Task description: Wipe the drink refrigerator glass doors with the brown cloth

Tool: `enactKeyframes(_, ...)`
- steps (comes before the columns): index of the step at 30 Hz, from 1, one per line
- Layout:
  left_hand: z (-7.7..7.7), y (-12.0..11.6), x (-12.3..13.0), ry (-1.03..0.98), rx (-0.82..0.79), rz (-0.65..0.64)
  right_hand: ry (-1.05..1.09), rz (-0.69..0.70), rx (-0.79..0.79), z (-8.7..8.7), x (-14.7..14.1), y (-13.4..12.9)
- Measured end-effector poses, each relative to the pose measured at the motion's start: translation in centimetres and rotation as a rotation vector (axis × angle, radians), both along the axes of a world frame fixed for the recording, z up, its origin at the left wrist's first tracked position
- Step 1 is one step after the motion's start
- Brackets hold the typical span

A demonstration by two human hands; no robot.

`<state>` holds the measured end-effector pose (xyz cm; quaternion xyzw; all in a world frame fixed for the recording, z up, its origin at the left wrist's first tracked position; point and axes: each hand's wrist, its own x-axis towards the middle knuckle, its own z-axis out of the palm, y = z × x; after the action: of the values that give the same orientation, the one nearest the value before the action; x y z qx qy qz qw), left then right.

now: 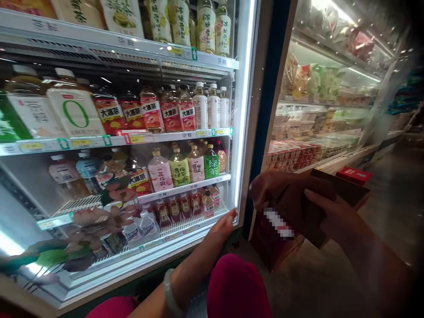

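Observation:
Stretched from the bottom centre, my left hand [222, 226] has a pale bangle at the wrist and extended fingers close to the fridge's lower right edge. Nothing shows in it. At the right, my right hand [326, 210] grips a brown flat cardboard piece [313, 227], thumb on its near face. Another dark hand [266, 187] is at the left of this piece, over a dark red package [270, 240] with a blurred patch; whose hand it is cannot be made out. Behind the cardboard shows a bright red box [356, 173].
A lit drinks fridge [185, 187] with shelves of bottles fills the left. Lotus-like flowers [96, 223] overlap its lower left. Further right, a chilled display [318, 104] holds packaged food. My pink-covered knee [238, 287] is at the bottom centre, above the dark floor [308, 282].

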<state>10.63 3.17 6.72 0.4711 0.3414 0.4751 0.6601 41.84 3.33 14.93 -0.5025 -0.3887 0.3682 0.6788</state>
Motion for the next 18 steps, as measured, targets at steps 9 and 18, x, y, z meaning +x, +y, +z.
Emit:
enactKeyframes(9, 3.3, -4.3, -3.8, -0.142, -0.011, -0.005, 0.19, 0.636, -0.2, 0.4, -13.0, -4.4)
enactKeyframes(18, 0.1, -6.0, -7.5, -0.319, -0.195, -0.104, 0.376, 0.866, -0.386, -0.3, -15.6, -3.2)
